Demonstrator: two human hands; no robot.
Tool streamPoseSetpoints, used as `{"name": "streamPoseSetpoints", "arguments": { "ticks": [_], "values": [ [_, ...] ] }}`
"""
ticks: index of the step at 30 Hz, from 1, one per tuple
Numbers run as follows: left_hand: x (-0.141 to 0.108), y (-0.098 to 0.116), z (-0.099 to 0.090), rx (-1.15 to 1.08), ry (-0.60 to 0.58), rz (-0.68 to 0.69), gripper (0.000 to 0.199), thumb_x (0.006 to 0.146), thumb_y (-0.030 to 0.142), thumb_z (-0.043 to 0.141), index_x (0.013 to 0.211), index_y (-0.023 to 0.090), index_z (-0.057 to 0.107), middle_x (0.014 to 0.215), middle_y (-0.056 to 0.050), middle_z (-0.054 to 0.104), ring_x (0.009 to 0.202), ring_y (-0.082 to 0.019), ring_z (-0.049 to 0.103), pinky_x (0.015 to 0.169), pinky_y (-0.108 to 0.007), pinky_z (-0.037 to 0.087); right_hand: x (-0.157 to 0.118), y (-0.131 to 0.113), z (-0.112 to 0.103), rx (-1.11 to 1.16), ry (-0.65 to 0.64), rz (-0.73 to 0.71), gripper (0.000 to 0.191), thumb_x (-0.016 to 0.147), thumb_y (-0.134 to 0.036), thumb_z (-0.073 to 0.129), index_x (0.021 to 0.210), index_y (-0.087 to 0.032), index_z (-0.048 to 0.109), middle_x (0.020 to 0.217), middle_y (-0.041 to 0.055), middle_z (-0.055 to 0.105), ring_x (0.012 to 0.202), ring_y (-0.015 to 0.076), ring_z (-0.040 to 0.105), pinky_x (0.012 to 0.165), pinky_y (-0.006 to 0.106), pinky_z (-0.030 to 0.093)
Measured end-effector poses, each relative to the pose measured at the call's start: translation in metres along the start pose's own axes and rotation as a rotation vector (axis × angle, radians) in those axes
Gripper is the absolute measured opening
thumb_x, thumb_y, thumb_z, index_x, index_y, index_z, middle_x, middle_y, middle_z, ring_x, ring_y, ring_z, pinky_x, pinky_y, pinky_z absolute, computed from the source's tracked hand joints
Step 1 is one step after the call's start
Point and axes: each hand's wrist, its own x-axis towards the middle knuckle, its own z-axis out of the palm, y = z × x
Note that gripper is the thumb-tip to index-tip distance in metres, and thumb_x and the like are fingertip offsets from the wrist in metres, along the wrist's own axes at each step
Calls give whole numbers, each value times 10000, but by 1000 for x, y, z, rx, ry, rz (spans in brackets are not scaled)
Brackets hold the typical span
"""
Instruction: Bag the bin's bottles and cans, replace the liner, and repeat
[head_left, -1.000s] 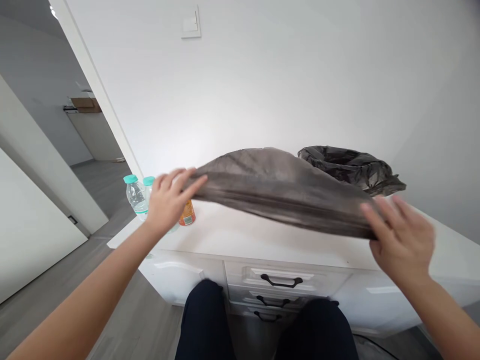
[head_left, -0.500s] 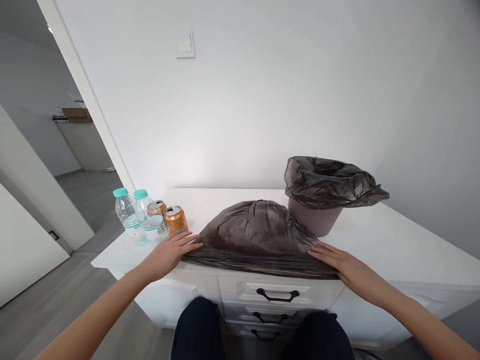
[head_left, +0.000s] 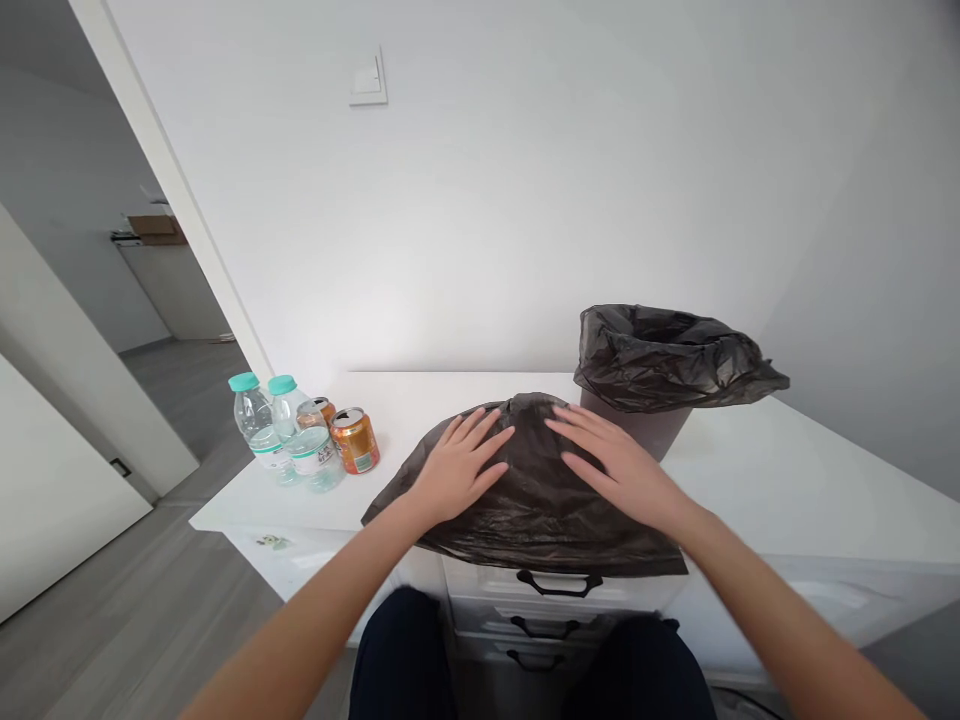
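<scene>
A dark plastic bag (head_left: 525, 500) lies spread on the white cabinet top (head_left: 780, 480), its lower edge hanging over the front. My left hand (head_left: 457, 465) rests on the bag's upper left part, fingers spread. On the upper right part lies my right hand (head_left: 622, 465), also with fingers apart. Neither hand grips anything. Behind my right hand stands a bin (head_left: 660, 425), with another dark bag (head_left: 660, 365) folded over its rim.
Two clear bottles with teal caps (head_left: 251, 420) (head_left: 300, 430) stand at the left end, beside an orange can (head_left: 355, 440) and a second can (head_left: 319, 408). Drawer handles (head_left: 559, 583) jut from the cabinet front. The wall (head_left: 480, 200) rises behind.
Both hands have moved inward and up from the bag's side corners onto its middle. The bag looks flatter, and its lower edge hangs further over the cabinet front.
</scene>
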Motion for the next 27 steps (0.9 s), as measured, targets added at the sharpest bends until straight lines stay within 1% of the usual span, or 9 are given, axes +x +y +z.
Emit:
{"name": "streamPoseSetpoints", "arguments": {
  "ticks": [2, 4, 7, 9, 15, 18, 21, 23, 27],
  "values": [
    [25, 1, 32, 48, -7, -17, 576, 987, 552, 294, 1502, 301, 356, 1606, -32, 241, 1487, -287, 175, 1207, -519, 155, 50, -16, 19, -27, 57, -37, 508, 966, -425, 340, 1463, -341, 407, 1565, -54, 314, 1467, 238, 241, 1187, 468, 256],
    [42, -7, 63, 79, -7, -62, 622, 965, 600, 315, 1503, 291, 356, 1608, -53, 226, 1489, -319, 146, 1200, -572, 91, 90, -24, 38, -67, 94, -35, 515, 987, -416, 287, 1482, -310, 377, 1590, -36, 255, 1487, 235, 168, 1210, 483, 155],
    [51, -23, 99, 79, -23, -98, 682, 921, 684, 327, 1488, 310, 383, 1602, -66, 241, 1486, -342, 146, 1183, -615, 26, 121, -25, 61, -90, 42, -39, 523, 998, -437, 256, 1475, -274, 396, 1589, -3, 268, 1486, 235, 165, 1213, 473, 117],
    [50, -31, 111, 51, -58, -114, 710, 894, 728, 327, 1488, 342, 371, 1610, -54, 214, 1486, -356, 132, 1169, -638, 21, 130, -22, 72, -84, -27, -33, 534, 1000, -444, 246, 1472, -253, 405, 1581, 15, 292, 1482, 236, 179, 1215, 459, 120],
    [43, -31, 110, -78, -297, -278, 742, 855, 782, 322, 1498, 411, 305, 1624, -28, 144, 1485, -394, 79, 1121, -699, 132, 140, -17, 95, -100, -185, 77, 541, 994, -453, 252, 1466, -249, 419, 1572, 45, 309, 1475, 280, 192, 1198, 537, 117],
    [43, -30, 110, -90, -329, -312, 694, 882, 730, 363, 1497, 414, 309, 1622, -35, 158, 1482, -400, 85, 1111, -698, 177, 140, -9, 113, -83, -261, 161, 550, 990, -493, 252, 1473, -276, 400, 1587, 28, 270, 1477, 305, 173, 1177, 599, 108],
    [42, -30, 116, -95, -294, -337, 704, 870, 732, 385, 1489, 401, 342, 1616, -36, 195, 1468, -424, 135, 1100, -693, 227, 139, 2, 132, -14, -312, 214, 565, 987, -528, 243, 1488, -295, 364, 1602, 8, 226, 1477, 311, 169, 1167, 613, 126],
    [44, -30, 119, -69, -215, -366, 670, 888, 695, 389, 1459, 346, 422, 1578, -67, 311, 1437, -422, 245, 1087, -651, 309, 137, 9, 142, 20, -304, 212, 564, 988, -536, 240, 1489, -307, 356, 1605, 1, 221, 1473, 304, 189, 1170, 594, 141],
    [66, -37, 124, 44, 19, -273, 453, 974, 371, 346, 1336, 218, 570, 1411, -108, 543, 1350, -299, 435, 1099, -484, 386, 136, 16, 147, 47, -168, 146, 547, 994, -477, 265, 1465, -244, 415, 1572, 34, 316, 1462, 272, 227, 1185, 499, 195]
  ]
}}
